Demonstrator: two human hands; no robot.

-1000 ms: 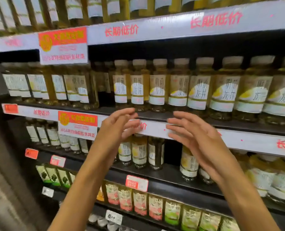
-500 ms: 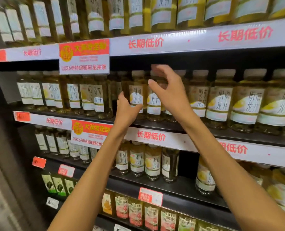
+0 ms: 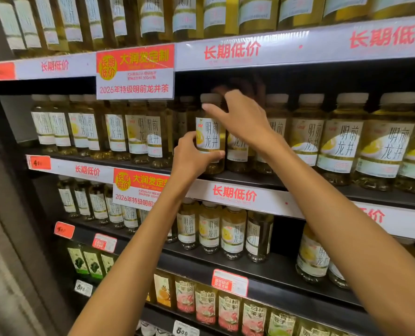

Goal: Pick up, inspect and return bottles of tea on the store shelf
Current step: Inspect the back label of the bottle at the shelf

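On the second shelf from the top in view, at its front edge, one tea bottle is now under both hands. A second ago both hands hung open in front of the shelving, holding nothing; half a second ago they were rising toward this row. Now the left hand is wrapped round the lower body of the bottle, thumb across the front below the label, fingers behind it. The right hand reaches over the neck and cap, thumb at the bottle's left shoulder; the fingers go behind into shadow and are blurred, so whether they close on this bottle or the one behind it cannot be told.

Assessment: the pick-up step has begun; the grasp is made but the bottle appears not yet lifted, its base at or just on the shelf board. Inspection and return remain to be done.

Orientation: the bottle stands upright, long axis vertical, white cap up, label facing outward toward the camera. It sits in line with neighbouring bottles touching or just beside it on either side. A red and white price sign hangs from the shelf edge above, to the left.
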